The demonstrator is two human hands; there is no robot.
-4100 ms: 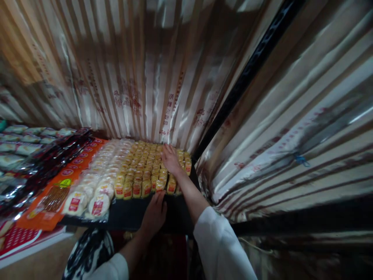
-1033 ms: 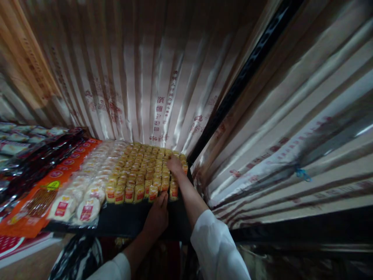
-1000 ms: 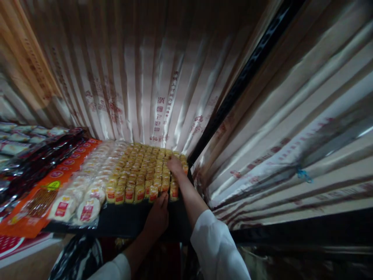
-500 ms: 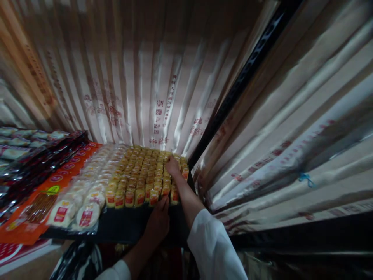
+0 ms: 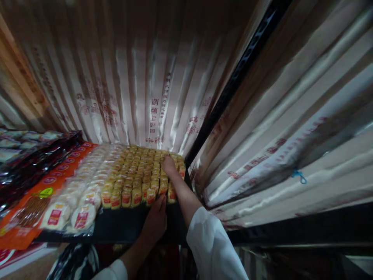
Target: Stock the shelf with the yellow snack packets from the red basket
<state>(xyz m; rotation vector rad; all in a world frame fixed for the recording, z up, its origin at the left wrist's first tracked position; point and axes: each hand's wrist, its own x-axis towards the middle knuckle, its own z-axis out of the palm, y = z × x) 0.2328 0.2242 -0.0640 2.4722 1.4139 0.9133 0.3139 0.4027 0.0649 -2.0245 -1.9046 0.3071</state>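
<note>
Both hands (image 5: 156, 219) are at packets (image 5: 139, 173); the right (image 5: 169, 166), earlier spread, seems curled.

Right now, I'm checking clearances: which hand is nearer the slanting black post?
Right: the right hand is over the yellow packs, close to the black post's lower end. The left hand is farther away, at the packs' front.

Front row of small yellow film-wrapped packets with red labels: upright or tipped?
Upright: the front packets stand on edge on the black shelf, red-labelled faces outward.
</note>
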